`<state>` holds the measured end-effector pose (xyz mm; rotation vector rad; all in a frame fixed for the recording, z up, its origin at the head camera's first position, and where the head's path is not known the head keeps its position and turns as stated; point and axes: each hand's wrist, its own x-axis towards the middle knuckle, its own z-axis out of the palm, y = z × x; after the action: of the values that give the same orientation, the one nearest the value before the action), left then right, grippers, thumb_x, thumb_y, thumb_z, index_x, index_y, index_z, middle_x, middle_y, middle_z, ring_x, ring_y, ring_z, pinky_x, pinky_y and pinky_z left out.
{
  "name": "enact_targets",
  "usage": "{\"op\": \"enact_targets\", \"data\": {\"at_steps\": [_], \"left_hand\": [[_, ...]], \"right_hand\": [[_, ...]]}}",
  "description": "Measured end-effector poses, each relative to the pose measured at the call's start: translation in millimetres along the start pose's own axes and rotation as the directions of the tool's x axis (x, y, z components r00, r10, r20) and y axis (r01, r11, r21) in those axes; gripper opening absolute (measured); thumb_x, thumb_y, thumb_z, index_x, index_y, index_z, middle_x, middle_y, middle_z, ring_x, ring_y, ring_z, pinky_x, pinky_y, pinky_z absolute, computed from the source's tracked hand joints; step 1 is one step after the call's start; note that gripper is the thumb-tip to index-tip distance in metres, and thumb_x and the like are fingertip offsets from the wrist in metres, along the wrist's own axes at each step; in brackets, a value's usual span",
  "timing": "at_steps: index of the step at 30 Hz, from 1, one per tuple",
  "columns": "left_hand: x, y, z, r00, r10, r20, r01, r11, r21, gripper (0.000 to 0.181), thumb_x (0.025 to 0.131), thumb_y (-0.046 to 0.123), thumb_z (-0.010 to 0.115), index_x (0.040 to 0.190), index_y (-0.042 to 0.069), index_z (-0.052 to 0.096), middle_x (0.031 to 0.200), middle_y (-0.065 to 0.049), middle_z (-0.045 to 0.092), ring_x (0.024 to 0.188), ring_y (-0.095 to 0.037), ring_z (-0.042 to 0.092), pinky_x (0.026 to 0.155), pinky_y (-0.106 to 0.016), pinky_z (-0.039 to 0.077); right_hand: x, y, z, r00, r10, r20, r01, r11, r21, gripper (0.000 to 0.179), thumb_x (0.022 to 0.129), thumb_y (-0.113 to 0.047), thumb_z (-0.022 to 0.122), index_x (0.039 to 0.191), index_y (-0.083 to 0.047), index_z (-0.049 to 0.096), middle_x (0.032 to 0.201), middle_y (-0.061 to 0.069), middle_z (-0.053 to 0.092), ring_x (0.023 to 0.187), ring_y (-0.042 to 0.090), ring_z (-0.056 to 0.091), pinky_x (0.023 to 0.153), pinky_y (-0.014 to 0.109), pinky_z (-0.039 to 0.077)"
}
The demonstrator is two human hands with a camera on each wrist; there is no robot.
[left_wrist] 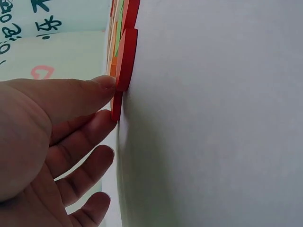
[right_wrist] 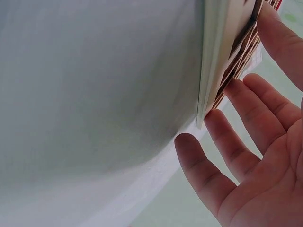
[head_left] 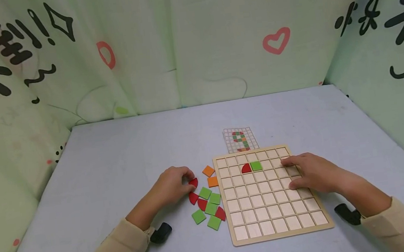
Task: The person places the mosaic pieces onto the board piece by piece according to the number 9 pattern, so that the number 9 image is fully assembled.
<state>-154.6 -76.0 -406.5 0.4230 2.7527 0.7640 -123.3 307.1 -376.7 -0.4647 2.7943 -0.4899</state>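
Beside board [head_left: 266, 215], left grip [head_left: 173, 185] pinches red piece [head_left: 194, 182]; right grip [head_left: 313, 172] splayed over board.

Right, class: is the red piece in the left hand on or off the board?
Off: the left hand pinches the red piece near the loose tiles, left of the board.

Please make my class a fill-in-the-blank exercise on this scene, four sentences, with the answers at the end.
1. The left hand pinches a piece coloured ____.
2. On the board, seen from the head camera, a red quarter-circle sits directly left of a square coloured ____.
3. Beside the board, the loose orange pieces number ____.
4. In the head view, the right hand touches the board's ____ side.

Missing words: red; green; two; right.
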Motion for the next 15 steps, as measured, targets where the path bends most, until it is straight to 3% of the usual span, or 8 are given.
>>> {"op": "enact_targets", "data": {"at_steps": [6, 15], "left_hand": [[1.4, -1.0, -2.1, 1.000, 0.011, -0.014, -0.011, 1.000, 0.027, 0.016, 0.086, 0.017, 0.080, 0.097, 0.013, 0.069, 0.088, 0.003, 0.061, 0.089, -0.017, 0.053, 0.075, -0.028, 0.051], [5.4, 0.6, -4.2, 0.998, 0.034, 0.056, -0.034, 0.999, -0.003, 0.025, 0.088, 0.011, 0.077, 0.112, 0.012, 0.072, 0.103, 0.000, 0.064, 0.103, -0.021, 0.053, 0.085, -0.032, 0.053]], "right_hand": [[-0.4, 0.2, -0.1, 1.000, -0.002, -0.001, 0.002, 1.000, 0.005, 0.064, 0.083, -0.028, 0.081, 0.135, 0.001, 0.058, 0.130, 0.026, 0.058, 0.123, 0.049, 0.048, 0.095, 0.061, 0.041], [0.9, -0.8, 0.3, 1.000, -0.002, -0.009, 0.002, 1.000, 0.003, 0.063, 0.083, -0.028, 0.081, 0.135, 0.001, 0.058, 0.130, 0.025, 0.058, 0.123, 0.048, 0.048, 0.096, 0.060, 0.041]]}}
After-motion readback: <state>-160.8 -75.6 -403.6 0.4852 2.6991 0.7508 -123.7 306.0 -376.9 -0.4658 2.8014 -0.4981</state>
